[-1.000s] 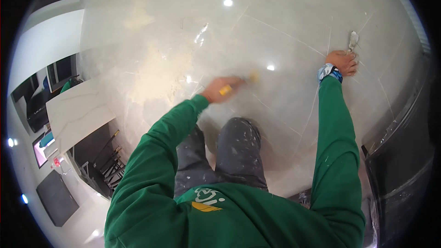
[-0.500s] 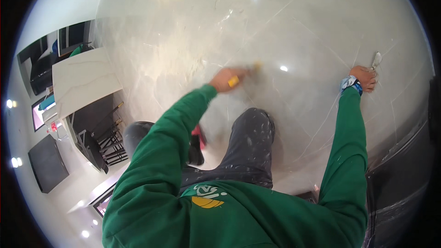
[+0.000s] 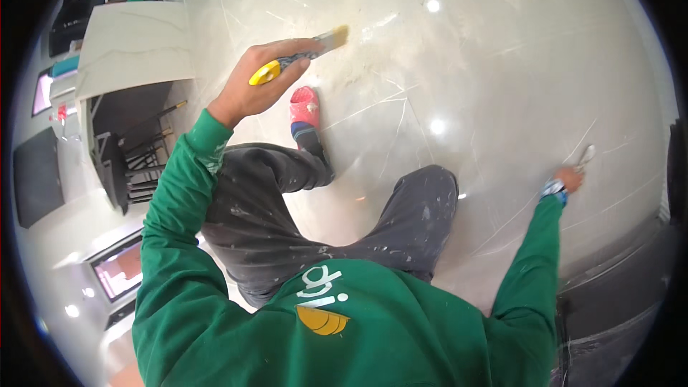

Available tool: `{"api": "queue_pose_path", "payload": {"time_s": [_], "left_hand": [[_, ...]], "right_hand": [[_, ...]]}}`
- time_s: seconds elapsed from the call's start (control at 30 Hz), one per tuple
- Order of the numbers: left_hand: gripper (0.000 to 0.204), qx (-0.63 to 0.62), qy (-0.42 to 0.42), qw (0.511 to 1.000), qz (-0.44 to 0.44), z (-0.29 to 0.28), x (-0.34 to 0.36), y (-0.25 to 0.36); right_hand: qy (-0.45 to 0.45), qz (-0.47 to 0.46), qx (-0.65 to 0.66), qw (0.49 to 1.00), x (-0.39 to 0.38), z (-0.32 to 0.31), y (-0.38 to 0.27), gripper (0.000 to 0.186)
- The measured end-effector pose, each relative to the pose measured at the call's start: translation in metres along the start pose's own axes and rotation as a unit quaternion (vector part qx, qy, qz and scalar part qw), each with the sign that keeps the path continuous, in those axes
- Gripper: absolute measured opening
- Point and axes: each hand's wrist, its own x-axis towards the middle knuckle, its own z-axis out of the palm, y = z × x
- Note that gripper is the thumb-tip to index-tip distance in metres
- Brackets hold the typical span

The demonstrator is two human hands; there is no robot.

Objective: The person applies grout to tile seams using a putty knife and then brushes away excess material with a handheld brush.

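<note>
My left hand [image 3: 251, 86] grips a paintbrush [image 3: 331, 39] with a yellow-ended handle and pale bristles, raised over the pale veined floor [image 3: 502, 64]. Far to the right, my right hand [image 3: 570, 179] is low on the floor, fingers curled on a small white-stained tool [image 3: 589, 152] whose handle is mostly hidden. My knees [image 3: 423, 197] are bent in paint-speckled dark trousers, and a red clog [image 3: 304, 106] is on my left foot.
At the left are a marble-look counter [image 3: 132, 46], stacked dark frames or chairs [image 3: 136, 165] beneath it and a dark panel [image 3: 39, 175]. A black object [image 3: 609, 308] stands close by my right side. Pale powdery smears mark the floor around the brush.
My left hand and brush have moved up and leftward, my right hand appears lower in view. My left leg has swung out, showing the red clog, and the camera view has shifted.
</note>
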Motion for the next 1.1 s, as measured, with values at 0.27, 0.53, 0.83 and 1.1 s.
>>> {"api": "queue_pose_path", "payload": {"time_s": [0.27, 0.53, 0.83, 1.1], "left_hand": [[0.030, -0.099, -0.044, 0.993, 0.047, 0.066, -0.015, -0.037], [0.039, -0.220, -0.181, 0.959, 0.006, 0.288, -0.017, -0.009], [0.030, -0.295, 0.085, 0.941, -0.141, 0.282, 0.071, -0.133], [0.029, -0.115, -0.140, 0.983, 0.014, 0.285, 0.020, -0.096]], "right_hand": [[0.014, -0.031, -0.059, 0.998, -0.225, -0.094, -0.089, 0.041], [0.043, -0.005, -0.065, 0.997, -0.222, -0.118, -0.108, 0.040], [-0.012, 0.008, -0.029, 0.999, -0.233, -0.130, -0.123, 0.042], [0.014, 0.004, -0.019, 1.000, -0.223, -0.129, -0.115, 0.041]]}}
